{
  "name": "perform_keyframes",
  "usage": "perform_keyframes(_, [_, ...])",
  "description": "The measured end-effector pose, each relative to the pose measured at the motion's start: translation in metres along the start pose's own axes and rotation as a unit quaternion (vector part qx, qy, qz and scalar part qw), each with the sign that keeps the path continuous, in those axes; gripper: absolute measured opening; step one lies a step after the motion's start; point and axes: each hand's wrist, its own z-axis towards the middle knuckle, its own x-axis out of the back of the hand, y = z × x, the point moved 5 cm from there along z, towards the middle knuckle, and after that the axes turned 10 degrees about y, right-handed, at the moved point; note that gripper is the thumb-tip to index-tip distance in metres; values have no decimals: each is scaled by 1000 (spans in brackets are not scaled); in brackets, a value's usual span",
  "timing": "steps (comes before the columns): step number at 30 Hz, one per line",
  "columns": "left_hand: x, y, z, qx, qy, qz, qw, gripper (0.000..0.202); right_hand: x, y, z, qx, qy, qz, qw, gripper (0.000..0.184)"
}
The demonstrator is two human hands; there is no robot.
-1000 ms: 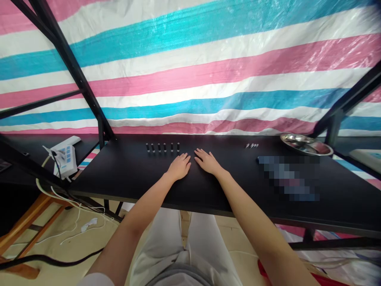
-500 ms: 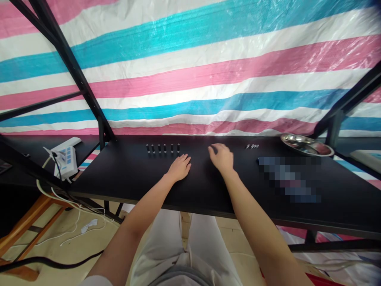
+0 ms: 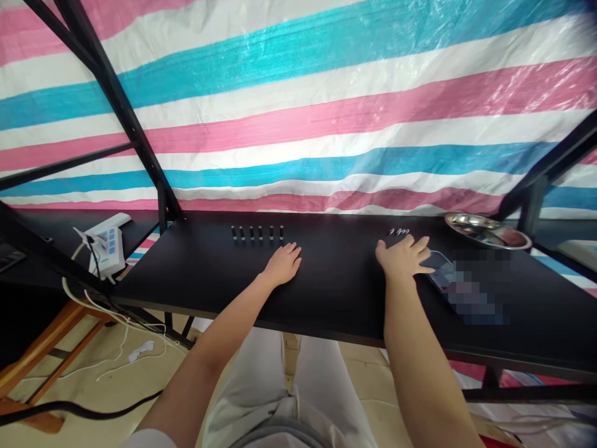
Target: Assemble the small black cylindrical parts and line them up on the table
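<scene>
My left hand lies flat and open on the black table, just in front of a row of several small dark upright cylinders. My right hand is stretched out to the right with its fingers spread, empty. Its fingertips reach the near left corner of a flat dark device whose right part is blurred out. A few small silvery pieces lie just behind that hand.
A shallow steel dish stands at the table's back right. A white power strip with cables sits on the left shelf. Black frame bars rise at both sides. A striped tarp hangs behind the table.
My right hand has left its place beside the left hand and slid right across the table to the flat device. The left hand has stayed where it was.
</scene>
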Motion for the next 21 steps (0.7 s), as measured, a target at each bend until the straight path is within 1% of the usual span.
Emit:
perform_keyframes(3, [2,1,0,-4,16,-9,1000,42,-3,-9,0,64,18,31,997,53])
perform_keyframes(5, [7,2,0,-6,45,-22,999,39,-8,-22,-5,124,-10,80,989,47])
perform_keyframes(7, [14,2,0,12,87,-39,995,38,-16,-37,-15,178,-84,143,970,40])
perform_keyframes(9, [22,-1,0,57,125,-51,989,42,-24,-52,-30,220,-168,192,941,34])
perform_keyframes(11, [29,-5,0,106,149,-56,982,49,-27,-65,-45,251,-226,219,915,31])
perform_keyframes(12, [32,-7,-1,127,155,-58,978,52,-28,-70,-51,262,-243,227,906,30])
perform_keyframes(14, [36,-10,-1,164,158,-59,972,58,-27,-77,-61,277,-262,233,894,28])
perform_keyframes(16, [38,-13,0,188,152,-58,969,62,-25,-81,-67,289,-272,233,888,28])
perform_keyframes(21, [37,-14,10,209,127,-32,969,66,-23,-83,-69,311,-276,232,879,28])
